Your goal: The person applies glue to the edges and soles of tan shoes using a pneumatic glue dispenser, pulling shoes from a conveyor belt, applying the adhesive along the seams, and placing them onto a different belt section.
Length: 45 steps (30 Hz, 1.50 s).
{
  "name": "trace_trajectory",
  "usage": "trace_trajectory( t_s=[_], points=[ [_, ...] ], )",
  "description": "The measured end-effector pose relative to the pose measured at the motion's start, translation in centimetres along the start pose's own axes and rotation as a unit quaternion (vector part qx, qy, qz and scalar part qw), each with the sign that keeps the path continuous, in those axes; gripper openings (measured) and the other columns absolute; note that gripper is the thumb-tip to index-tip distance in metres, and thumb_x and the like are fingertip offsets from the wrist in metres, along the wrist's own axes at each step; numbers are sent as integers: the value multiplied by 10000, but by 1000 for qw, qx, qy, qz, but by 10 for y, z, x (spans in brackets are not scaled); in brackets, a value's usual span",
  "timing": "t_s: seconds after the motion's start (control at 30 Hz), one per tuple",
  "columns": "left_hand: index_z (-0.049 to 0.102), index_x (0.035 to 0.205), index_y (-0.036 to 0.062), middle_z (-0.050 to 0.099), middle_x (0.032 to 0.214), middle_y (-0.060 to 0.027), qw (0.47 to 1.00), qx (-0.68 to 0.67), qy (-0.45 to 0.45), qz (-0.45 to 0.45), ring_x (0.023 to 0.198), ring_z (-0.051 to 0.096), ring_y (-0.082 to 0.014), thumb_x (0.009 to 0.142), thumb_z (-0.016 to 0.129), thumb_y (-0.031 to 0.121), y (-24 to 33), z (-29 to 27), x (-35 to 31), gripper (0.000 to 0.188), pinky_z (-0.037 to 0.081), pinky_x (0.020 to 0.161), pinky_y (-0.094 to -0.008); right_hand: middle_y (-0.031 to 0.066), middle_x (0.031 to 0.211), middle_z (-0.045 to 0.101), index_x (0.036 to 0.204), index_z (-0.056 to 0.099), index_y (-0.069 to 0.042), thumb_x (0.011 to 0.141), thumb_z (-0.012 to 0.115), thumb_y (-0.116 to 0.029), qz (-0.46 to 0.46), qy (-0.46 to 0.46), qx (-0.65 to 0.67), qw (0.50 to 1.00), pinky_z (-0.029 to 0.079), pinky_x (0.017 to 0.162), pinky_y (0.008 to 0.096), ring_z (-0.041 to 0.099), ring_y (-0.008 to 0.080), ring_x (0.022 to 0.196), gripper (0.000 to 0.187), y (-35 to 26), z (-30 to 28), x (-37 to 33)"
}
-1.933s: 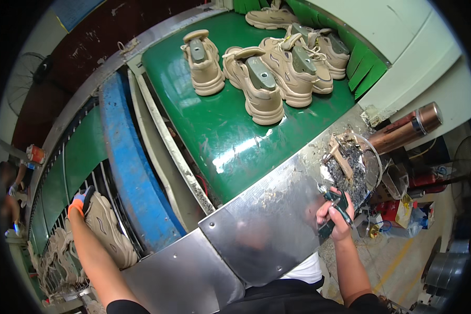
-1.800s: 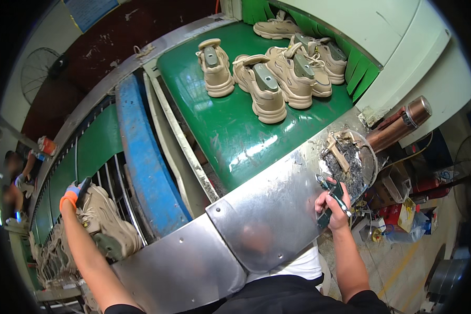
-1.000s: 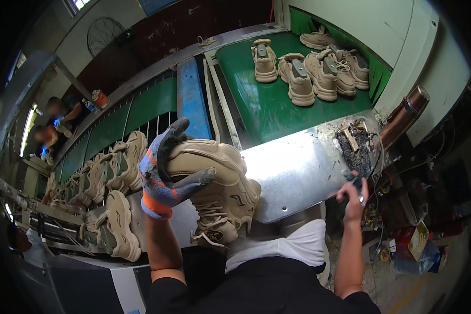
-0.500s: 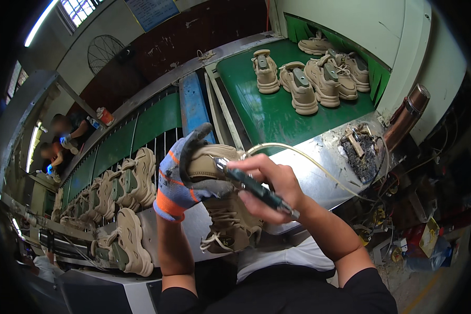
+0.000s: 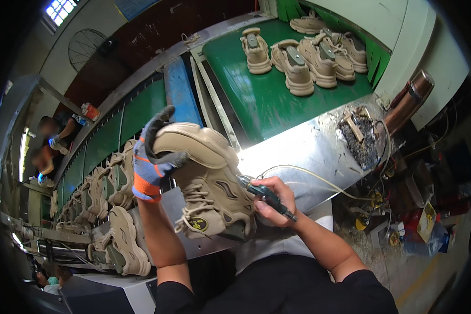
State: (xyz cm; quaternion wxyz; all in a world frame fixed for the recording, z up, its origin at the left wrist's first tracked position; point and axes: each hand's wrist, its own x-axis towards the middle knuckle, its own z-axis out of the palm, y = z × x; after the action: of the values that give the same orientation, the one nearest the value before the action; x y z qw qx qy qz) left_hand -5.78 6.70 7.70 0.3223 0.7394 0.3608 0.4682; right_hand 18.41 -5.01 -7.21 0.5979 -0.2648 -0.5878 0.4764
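**Beige shoe (image 5: 209, 183) in the left grip (image 5: 152, 166), dark green tool (image 5: 264, 194) in the right grip (image 5: 285, 197)**

The left grip, in a blue, orange and grey glove (image 5: 147, 176), pinches the shoe by its toe; the shoe slants down and rightward from it, laces toward the wearer. The bare right grip is wrapped around the slim tool, its metal tip at the sole's edge; whether it touches, I cannot tell. A pale hose (image 5: 311, 172) arcs beyond the right grip, over the metal table (image 5: 303, 144). Farther ahead, more beige shoes (image 5: 298, 76) stand on a green belt (image 5: 261, 115). Left of the left grip runs a row of similar shoes (image 5: 97, 193). Beyond the right grip, rightward, lies a dark heap of scraps (image 5: 362, 149).
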Motion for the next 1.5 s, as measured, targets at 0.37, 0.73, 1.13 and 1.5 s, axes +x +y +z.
trace_trajectory(
  t_s=[0.37,0.73,1.13,1.5],
  points=[
    [488,1341,-36,566,1295,-173,987,123,95,-35,1162,557,-253,883,633,327,-36,-38,-36,602,423,1007,-358,7,757,552,1242,490,-6,858,559,-79,141,31,155,977,429,621,237,508,64,661,397,17,7,-50],
    [553,1261,24,629,1156,-107,862,-119,318,-377,998,619,-214,988,495,388,-112,-116,-228,458,518,860,-360,19,757,511,1256,446,-5,884,546,-83,221,68,237,944,395,544,236,466,69,596,393,26,22,-36],
    [387,1410,17,496,1386,-116,765,-280,187,-549,1254,487,-248,987,382,546,22,35,-322,677,368,1072,-391,14,698,556,1250,450,16,851,591,-85,187,61,87,977,392,572,233,495,47,620,434,32,45,-36],
    [317,1455,55,567,1285,-177,678,-433,76,-589,1057,642,-335,876,381,728,15,93,-259,891,572,844,-496,11,724,504,1179,432,-13,904,535,-64,316,-27,263,911,375,498,243,451,62,541,298,26,32,-32]
  ],
)
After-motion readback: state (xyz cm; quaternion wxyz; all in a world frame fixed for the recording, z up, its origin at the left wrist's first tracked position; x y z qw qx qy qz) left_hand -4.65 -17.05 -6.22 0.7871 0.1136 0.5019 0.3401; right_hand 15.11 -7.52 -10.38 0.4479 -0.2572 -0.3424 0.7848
